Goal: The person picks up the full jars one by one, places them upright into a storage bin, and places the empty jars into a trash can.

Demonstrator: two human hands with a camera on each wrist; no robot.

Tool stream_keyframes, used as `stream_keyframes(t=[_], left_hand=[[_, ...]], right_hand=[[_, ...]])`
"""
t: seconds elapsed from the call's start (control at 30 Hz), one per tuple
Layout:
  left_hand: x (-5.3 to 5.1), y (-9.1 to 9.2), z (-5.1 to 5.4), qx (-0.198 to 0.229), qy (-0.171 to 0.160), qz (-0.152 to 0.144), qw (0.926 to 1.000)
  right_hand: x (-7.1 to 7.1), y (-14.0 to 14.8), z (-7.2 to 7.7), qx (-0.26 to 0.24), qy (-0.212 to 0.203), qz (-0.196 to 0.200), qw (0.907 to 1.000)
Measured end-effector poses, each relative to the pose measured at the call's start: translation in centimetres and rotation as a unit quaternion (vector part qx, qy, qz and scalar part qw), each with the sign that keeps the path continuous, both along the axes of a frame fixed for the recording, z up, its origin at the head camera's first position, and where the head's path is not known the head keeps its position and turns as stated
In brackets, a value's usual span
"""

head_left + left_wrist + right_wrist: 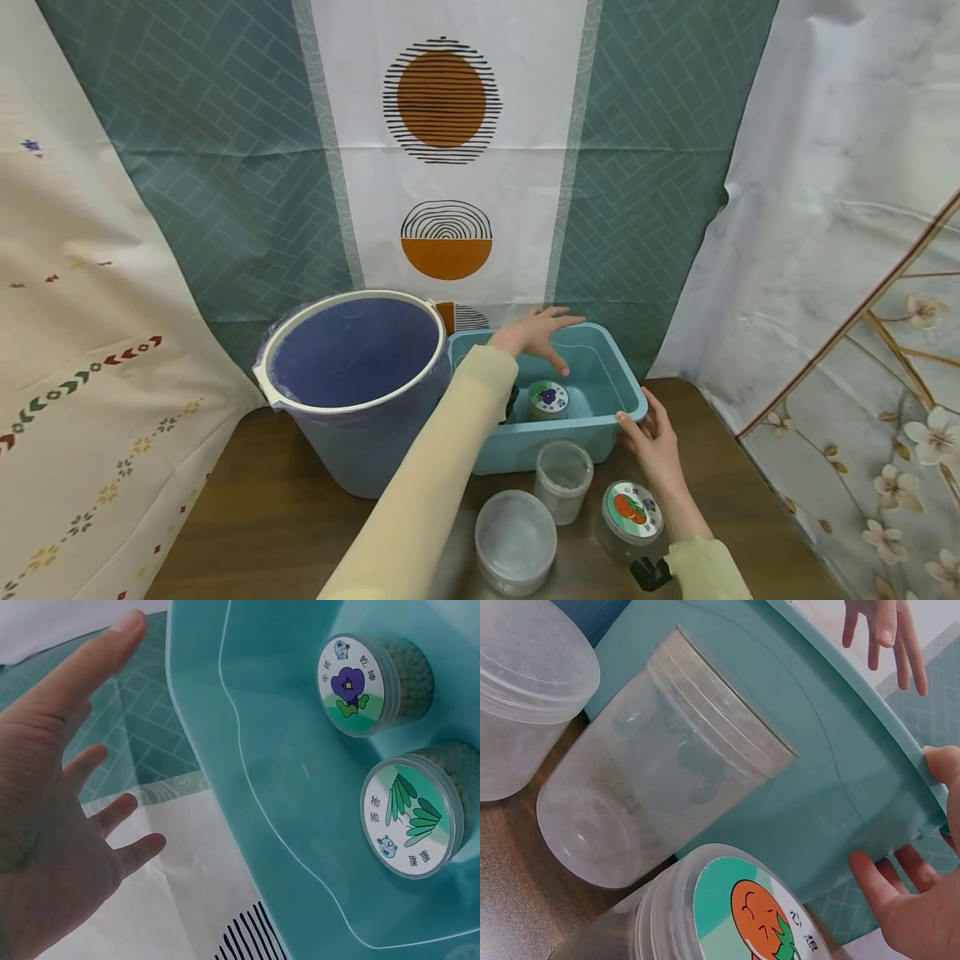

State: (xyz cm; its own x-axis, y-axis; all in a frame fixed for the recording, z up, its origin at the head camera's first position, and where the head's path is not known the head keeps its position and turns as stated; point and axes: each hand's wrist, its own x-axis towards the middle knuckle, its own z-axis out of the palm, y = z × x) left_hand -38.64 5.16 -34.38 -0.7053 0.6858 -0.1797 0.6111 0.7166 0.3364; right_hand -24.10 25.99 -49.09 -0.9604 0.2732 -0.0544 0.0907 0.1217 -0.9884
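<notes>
Steady the bin with the right hand gripping its rim, holding the spread, empty left hand clear of the jars.

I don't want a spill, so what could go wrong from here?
The right hand grips the bin: a pull might knock the clear jar just in front. Tilting could slide the two labelled jars inside. The left arm, close beside the bucket, might nudge it.
</notes>
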Motion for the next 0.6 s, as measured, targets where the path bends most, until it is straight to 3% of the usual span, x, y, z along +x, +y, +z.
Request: stream_keyframes(t=[0.3,0.6], left_hand=[[0.2,-0.6,0.0,0.008,-0.002,-0.004,1.0000],[1.4,-1.2,0.6,0.018,0.014,-0.020,0.9995]], right_hand=[[-0.2,-0.2,0.0,-0.016,0.011,0.002,0.9998],[0.0,-0.2,0.1,-0.012,0.007,0.000,0.9999]])
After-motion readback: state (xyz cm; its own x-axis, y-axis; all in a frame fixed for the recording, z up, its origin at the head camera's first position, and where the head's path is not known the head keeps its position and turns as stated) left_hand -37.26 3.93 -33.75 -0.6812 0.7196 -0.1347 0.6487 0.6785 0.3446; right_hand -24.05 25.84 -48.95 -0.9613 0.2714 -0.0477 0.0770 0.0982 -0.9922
